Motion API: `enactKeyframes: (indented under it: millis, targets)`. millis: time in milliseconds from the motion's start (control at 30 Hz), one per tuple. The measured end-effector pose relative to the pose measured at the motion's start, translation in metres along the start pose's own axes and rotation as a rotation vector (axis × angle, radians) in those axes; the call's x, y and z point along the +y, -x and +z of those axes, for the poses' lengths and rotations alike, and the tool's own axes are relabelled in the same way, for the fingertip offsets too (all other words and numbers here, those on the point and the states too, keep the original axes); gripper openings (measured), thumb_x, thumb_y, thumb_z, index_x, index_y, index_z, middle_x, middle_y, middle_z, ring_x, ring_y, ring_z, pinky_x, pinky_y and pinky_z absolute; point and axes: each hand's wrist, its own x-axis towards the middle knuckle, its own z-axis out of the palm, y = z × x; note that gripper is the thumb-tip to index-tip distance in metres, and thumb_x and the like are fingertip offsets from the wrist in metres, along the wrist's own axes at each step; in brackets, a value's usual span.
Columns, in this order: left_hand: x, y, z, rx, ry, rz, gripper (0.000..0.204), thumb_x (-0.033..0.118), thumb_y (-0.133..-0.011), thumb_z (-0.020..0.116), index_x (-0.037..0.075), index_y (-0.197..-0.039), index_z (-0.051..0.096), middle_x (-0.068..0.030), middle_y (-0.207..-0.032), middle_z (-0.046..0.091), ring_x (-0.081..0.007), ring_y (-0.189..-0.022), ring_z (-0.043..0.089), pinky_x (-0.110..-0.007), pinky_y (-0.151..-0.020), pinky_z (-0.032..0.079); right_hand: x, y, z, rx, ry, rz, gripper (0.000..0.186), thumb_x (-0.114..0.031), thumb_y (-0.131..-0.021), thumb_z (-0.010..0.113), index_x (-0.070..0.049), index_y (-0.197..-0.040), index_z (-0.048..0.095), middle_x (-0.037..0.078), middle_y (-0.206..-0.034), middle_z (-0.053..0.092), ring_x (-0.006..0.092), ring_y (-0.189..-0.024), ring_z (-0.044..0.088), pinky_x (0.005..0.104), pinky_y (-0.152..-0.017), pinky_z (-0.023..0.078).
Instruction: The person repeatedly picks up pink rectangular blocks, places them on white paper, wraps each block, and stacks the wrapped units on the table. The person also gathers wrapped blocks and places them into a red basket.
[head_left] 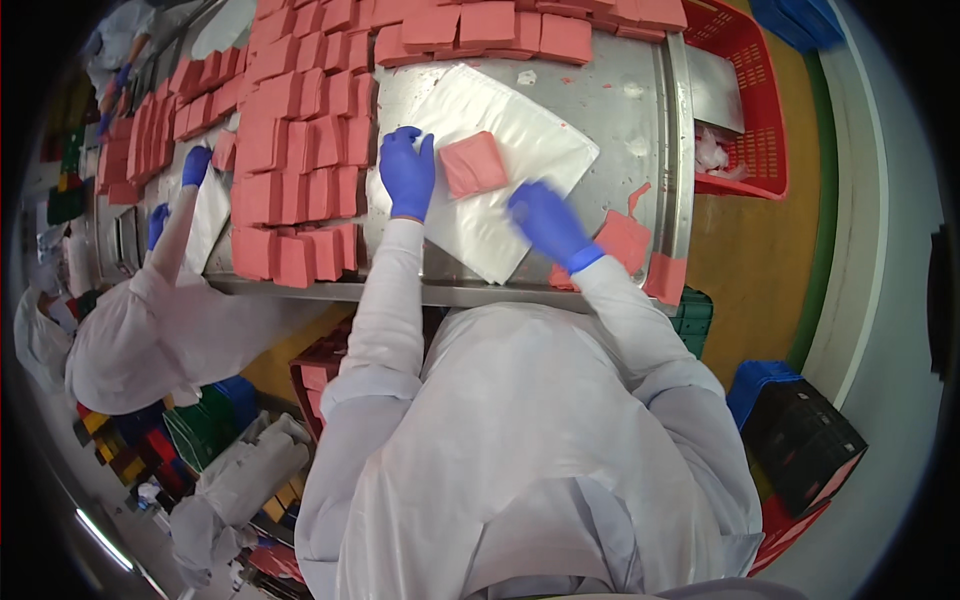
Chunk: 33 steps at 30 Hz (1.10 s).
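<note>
A flat pink square slab (pixel 473 165) lies on a stack of white plastic sheets or bags (pixel 520 130), set askew on the steel table. My left hand (pixel 407 176), in a blue glove, rests at the left edge of the plastic, beside the slab; its thumb stands apart from the fingers and nothing shows in it. To the lower right of the slab is my right hand (pixel 550 226), also blue-gloved, over the plastic. Motion smears its fingers, so any hold is unclear. Loose pink pieces (pixel 622 240) lie by my right wrist, partly behind it.
Rows of stacked pink slabs (pixel 300 150) fill the table to the left, and more (pixel 487 25) lie at the back. A red basket (pixel 765 120) stands past the table's right rim (pixel 683 130). At the left, a co-worker's gloved hand (pixel 196 166) reaches over the table.
</note>
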Motion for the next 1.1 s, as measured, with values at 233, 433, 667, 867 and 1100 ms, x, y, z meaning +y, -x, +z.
enactKeyframes:
  millis: [233, 433, 667, 867, 1100]
  targets:
    - [0.053, 0.043, 0.021, -0.198, -0.037, 0.292, 0.047, 0.023, -0.088, 0.056, 0.003, -0.131, 0.05, -0.0162, -0.124, 0.053, -0.0333, -0.116, 0.047, -0.045, -0.099, 0.035, 0.022, -0.011, 0.01, -0.053, -0.385, 0.412, 0.06, -0.029, -0.075, 0.074, -0.001, -0.124, 0.055, 0.02, -0.111, 0.056, 0.0352, -0.105, 0.056, 0.0451, -0.09, 0.046]
    - [0.051, 0.047, 0.01, -0.282, -0.003, 0.265, 0.048, 0.024, -0.086, 0.058, 0.004, -0.128, 0.05, -0.0157, -0.124, 0.053, -0.0331, -0.117, 0.046, -0.045, -0.098, 0.035, 0.035, -0.03, 0.013, 0.009, -0.366, 0.323, 0.05, -0.021, -0.076, 0.072, -0.018, -0.125, 0.062, 0.021, -0.106, 0.057, 0.0355, -0.097, 0.06, 0.0411, -0.085, 0.05]
    - [0.035, 0.045, 0.032, -0.034, 0.214, 0.058, 0.049, 0.016, -0.076, 0.071, 0.001, -0.119, 0.052, -0.0192, -0.117, 0.055, -0.0363, -0.112, 0.049, -0.045, -0.095, 0.041, -0.041, -0.093, 0.0, 0.378, -0.595, 0.257, 0.051, -0.001, -0.077, 0.059, -0.007, -0.127, 0.056, 0.015, -0.107, 0.058, 0.031, -0.096, 0.06, 0.0369, -0.086, 0.048]
    - [-0.001, 0.066, -0.029, -0.094, 0.152, -0.091, 0.037, 0.013, -0.086, 0.064, 0.004, -0.121, 0.057, -0.0166, -0.116, 0.057, -0.0335, -0.108, 0.053, -0.041, -0.092, 0.044, 0.025, -0.053, 0.026, 0.789, -0.505, 0.465, 0.041, -0.002, -0.078, 0.064, -0.002, -0.118, 0.055, 0.017, -0.11, 0.055, 0.0314, -0.107, 0.053, 0.0385, -0.093, 0.044]
    - [0.044, 0.051, 0.009, -0.252, -0.089, 0.333, 0.045, 0.031, -0.09, 0.055, 0.015, -0.133, 0.052, -0.0099, -0.136, 0.048, -0.0324, -0.126, 0.04, -0.051, -0.103, 0.028, 0.028, 0.003, 0.007, -0.02, -0.391, 0.425, 0.028, -0.016, -0.086, 0.059, -0.015, -0.113, 0.066, 0.015, -0.09, 0.059, 0.0317, -0.081, 0.061, 0.0375, -0.074, 0.049]
